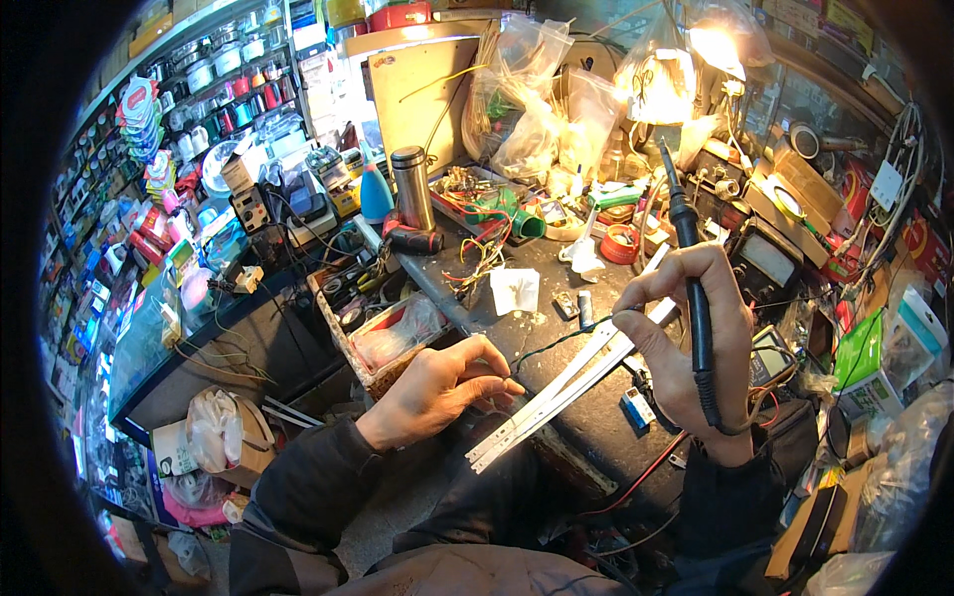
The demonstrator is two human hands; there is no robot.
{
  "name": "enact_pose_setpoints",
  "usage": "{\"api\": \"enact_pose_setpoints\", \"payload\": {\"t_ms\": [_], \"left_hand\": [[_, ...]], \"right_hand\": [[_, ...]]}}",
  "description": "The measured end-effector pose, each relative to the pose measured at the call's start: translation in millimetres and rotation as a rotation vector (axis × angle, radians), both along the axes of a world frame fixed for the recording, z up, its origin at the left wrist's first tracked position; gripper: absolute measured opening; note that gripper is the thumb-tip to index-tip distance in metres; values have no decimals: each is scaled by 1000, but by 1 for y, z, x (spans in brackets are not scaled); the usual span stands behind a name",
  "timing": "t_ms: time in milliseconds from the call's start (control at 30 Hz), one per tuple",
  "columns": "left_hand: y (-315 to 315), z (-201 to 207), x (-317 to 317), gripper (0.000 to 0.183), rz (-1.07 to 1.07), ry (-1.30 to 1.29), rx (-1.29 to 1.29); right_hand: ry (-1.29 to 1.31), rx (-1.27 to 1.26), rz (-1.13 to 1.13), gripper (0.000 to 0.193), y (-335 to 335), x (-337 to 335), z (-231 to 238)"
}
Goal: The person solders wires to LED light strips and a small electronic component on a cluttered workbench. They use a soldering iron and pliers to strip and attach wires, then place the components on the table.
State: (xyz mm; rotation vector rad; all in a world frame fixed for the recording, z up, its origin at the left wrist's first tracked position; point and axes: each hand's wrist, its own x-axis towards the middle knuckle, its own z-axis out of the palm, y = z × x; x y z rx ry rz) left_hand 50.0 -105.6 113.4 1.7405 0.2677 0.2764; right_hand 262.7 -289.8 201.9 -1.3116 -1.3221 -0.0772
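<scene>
My right hand (696,343) is closed around a black soldering iron (700,318), its metal tip pointing up and away. The thumb and forefinger of that hand meet near one end of a dark twisted wire (564,341). The wire runs left to my left hand (444,387), whose fingers are pinched at its other end; the exact grip is partly hidden. Narrow white strips (547,409) with small dots cross slantwise between my hands, passing under the right one and jutting over the bench's near edge. Whether the right fingers also hold them is hidden.
On the dark workbench (459,288) lie white paper (515,290), a red solder spool (620,243) and a small blue part (637,407). A steel flask (411,189) stands behind. An open drawer (383,348) juts out left. A bright lamp (717,50) hangs at the back.
</scene>
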Motion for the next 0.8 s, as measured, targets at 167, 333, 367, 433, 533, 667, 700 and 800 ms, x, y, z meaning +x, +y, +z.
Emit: {"api": "enact_pose_setpoints", "payload": {"t_ms": [167, 333, 367, 433, 533, 667, 700, 800], "left_hand": [[-3, 5, -1, 7, 71, 26, 626], [-3, 6, 1, 15, 90, -133, 1061], [-3, 7, 2, 17, 102, -149, 1121], [-5, 8, 3, 16, 141, -165, 1166], [-7, 12, 5, 14, 172, -204, 1189], [-9, 19, 7, 13, 204, -265, 1196], [-8, 20, 7, 13, 200, -274, 1205], [-5, 21, 6, 13, 190, -276, 1221]], "right_hand": [[-48, -5, 4, 35, 0, -3, 1], [-125, -85, 26, 42, -6, -4, 5], [-108, -84, 33, 42, -6, -4, 5], [-106, -83, 34, 42, -6, -5, 6], [-137, -75, 27, 41, -7, -5, 5], [-114, -65, 37, 41, -5, -4, 4], [-79, -80, 28, 41, -5, -4, 4], [-99, 11, -22, 36, -2, -3, 2]]}}
